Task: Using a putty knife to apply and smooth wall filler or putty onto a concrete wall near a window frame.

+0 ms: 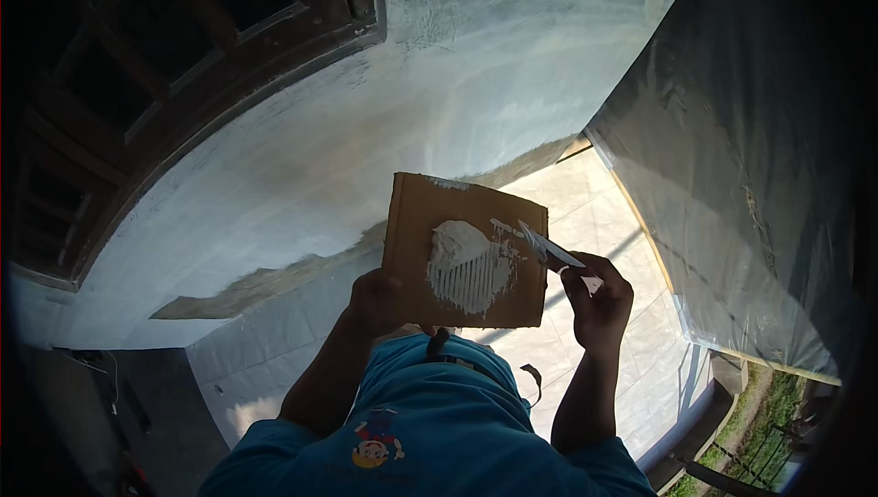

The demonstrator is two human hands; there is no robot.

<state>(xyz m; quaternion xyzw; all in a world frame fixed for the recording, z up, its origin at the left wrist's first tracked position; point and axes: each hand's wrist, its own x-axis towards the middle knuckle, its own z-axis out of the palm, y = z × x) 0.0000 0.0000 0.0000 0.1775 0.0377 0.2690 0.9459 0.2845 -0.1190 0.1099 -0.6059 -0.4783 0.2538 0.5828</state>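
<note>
The board (pixel 409 241) at frame centre, gripped at its lower-left edge by the left hand (pixel 377 301), should prove light but bendable, best supported beneath the soft-looking paste (pixel 468 270); the right hand (pixel 600 301) grips the scraper (pixel 554 250), probably springy, by its lower-right end.

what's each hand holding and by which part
The left hand holds the cardboard by its lower left corner; the right hand holds a flat-bladed tool by its lower right end.

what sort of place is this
Probably a house porch or terrace being worked on: a patchy white and grey wall with a dark wooden window frame, a sunlit tiled floor, and grass just outside.
</note>
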